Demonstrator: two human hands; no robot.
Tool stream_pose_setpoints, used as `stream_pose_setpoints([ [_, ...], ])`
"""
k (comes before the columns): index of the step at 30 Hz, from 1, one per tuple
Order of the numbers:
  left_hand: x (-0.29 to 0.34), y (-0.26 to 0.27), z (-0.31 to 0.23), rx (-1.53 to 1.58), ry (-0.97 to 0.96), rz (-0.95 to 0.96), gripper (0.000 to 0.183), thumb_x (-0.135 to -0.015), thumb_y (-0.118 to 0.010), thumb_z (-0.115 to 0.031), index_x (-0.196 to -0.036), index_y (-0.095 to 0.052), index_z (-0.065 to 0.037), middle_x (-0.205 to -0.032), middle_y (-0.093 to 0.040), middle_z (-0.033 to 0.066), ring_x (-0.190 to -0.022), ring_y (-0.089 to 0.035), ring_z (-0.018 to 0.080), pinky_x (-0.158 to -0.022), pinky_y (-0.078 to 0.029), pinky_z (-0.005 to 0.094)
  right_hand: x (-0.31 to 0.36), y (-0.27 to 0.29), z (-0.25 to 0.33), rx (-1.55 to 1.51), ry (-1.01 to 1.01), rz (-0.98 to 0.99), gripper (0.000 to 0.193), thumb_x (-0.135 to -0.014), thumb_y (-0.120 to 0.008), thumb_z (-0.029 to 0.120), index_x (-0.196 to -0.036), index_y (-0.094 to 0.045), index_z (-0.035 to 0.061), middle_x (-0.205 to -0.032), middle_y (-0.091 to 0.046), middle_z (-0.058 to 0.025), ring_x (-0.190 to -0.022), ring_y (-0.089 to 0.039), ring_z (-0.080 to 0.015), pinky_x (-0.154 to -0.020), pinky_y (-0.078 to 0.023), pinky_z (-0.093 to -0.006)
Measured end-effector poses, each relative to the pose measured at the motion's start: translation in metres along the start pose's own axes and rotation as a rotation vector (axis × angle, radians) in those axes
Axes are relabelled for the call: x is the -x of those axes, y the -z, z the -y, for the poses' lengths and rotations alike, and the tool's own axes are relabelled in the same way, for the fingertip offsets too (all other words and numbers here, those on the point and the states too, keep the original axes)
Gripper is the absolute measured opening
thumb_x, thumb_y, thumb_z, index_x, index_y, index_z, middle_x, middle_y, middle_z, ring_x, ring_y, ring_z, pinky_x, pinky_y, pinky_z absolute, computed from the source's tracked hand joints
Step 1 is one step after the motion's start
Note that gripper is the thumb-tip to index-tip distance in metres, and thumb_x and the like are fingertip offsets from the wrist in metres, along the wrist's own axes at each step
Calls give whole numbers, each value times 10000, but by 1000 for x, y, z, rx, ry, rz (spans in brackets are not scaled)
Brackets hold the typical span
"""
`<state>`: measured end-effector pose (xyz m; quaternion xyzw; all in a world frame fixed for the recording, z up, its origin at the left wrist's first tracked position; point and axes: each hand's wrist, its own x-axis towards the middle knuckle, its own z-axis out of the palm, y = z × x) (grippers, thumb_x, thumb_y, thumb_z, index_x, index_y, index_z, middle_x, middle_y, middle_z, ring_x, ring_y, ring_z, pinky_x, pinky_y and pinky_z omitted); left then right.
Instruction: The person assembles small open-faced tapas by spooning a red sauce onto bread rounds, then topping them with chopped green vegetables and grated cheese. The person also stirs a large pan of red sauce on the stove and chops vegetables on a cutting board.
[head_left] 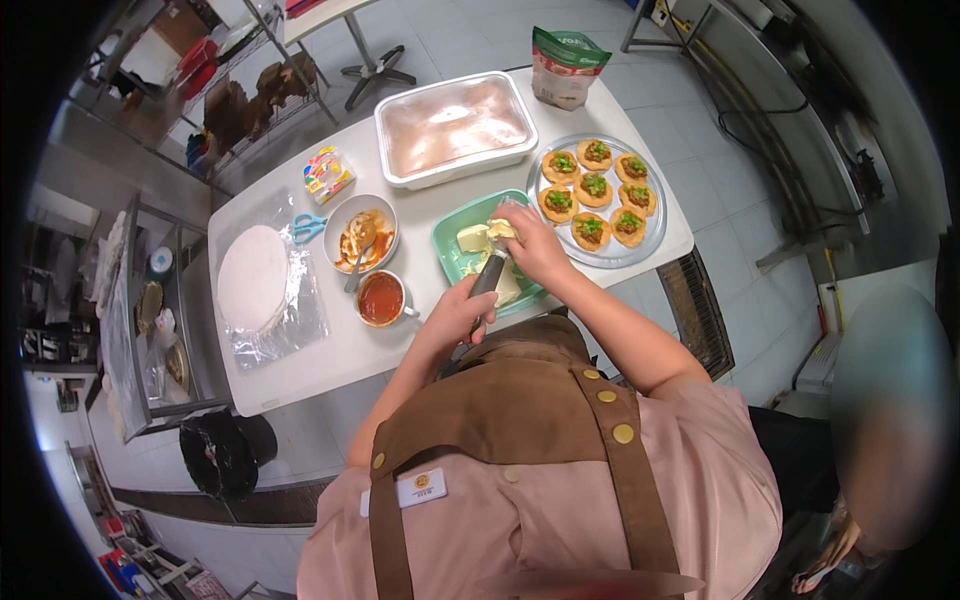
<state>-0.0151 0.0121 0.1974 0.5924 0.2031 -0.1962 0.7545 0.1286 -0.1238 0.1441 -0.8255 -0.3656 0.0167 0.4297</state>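
Note:
My left hand point(462, 308) is wrapped round the dark handle of a grater point(490, 274), which slants up over a green tray point(447, 226). The grater's head is mostly hidden by my right hand point(535, 243). Closed fingers of that hand press a pale yellow piece of cheese point(500, 230) against the grater's upper end. Inside the tray lie another cheese block point(471, 239) and pale shreds. Right of the tray, a round metal platter point(648, 247) bears several small round tostadas point(593, 187) with brown topping and chopped green bits.
Left of the tray are a cup of red sauce point(381, 299), a bowl with a spoon point(361, 228), blue scissors point(308, 228) and white discs on plastic point(254, 277). Farther back stand a lidded white container point(455, 125), a colourful packet point(327, 174) and a green-topped pouch point(568, 68).

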Motion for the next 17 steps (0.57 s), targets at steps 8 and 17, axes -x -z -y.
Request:
stream_pose_setpoints([
  [8,-6,5,15,131,39,6,243,-952,-532,-208,-1132,-508,-47,-738,-522,12,-427,-371,48,-380,-275,197,-28,7,-29,-767,-568,-129,292,-924,-599,145,-1178,-547,13,-1057,-654,-110,-933,-644,-200,-814,-516,-327],
  [17,-3,-4,12,35,19,-9,205,-944,-528,-173,-1111,-510,-55,-695,-537,14,-414,-403,61,-360,-279,196,10,-18,-15,8,-14,-131,336,-825,-643,92,-1150,-560,86,-1244,-571,-135,-1209,-474,-397,-1110,-286,-512],
])
